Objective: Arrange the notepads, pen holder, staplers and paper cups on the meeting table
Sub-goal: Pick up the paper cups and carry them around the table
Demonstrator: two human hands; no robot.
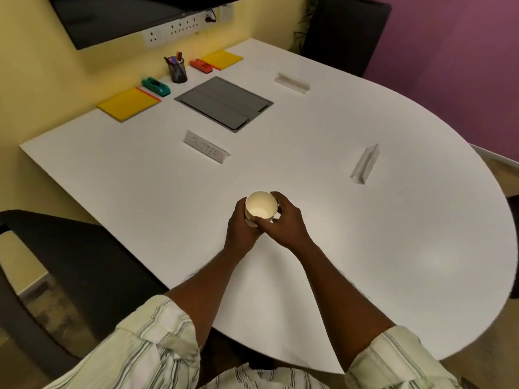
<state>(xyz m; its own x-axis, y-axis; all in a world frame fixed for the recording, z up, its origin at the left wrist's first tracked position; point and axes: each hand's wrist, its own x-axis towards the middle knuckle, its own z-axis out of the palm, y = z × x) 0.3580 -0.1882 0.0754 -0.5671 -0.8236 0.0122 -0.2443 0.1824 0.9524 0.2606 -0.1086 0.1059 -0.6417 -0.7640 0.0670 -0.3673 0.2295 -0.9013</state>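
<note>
A: Yellow cover, red edge: left notepad (129,103) lies flat at 10 o'clock on the table (393,248), wall side. Next, green stapler (156,86) just beside it, 11 o'clock.
B: Middle of the row?
A: Black mesh pen holder (178,70), upright, pens in it, nearer 12. Then red stapler (201,65), touching or overlapping the right notepad (222,59), cannot tell which. Row looks mirrored about the holder, so I judge that part done.
B: Grey thing in front?
A: That's a grey hatch (223,103) set into the tabletop, not a task item. Three folded name cards (206,147) at about 9, 1 and 3 o'clock, well apart.
B: And the person?
A: The left hand (241,226) wraps the lower wall of the paper cup (261,206), fingers curled round it. The right hand (286,220) grasps the same cup from the other side, thumb across the front wall. Cup is upright, mouth up, empty, about 6 o'clock, toward the person's edge. Whether its base touches the table is hidden.
B: One cup or a stack?
A: White bit below the rim could be a second nested cup; too small to say.
B: Progress?
A: No cup stands placed anywhere in view. My read: notepads, staplers, holder finished; cups left, likely one by each card.
</note>
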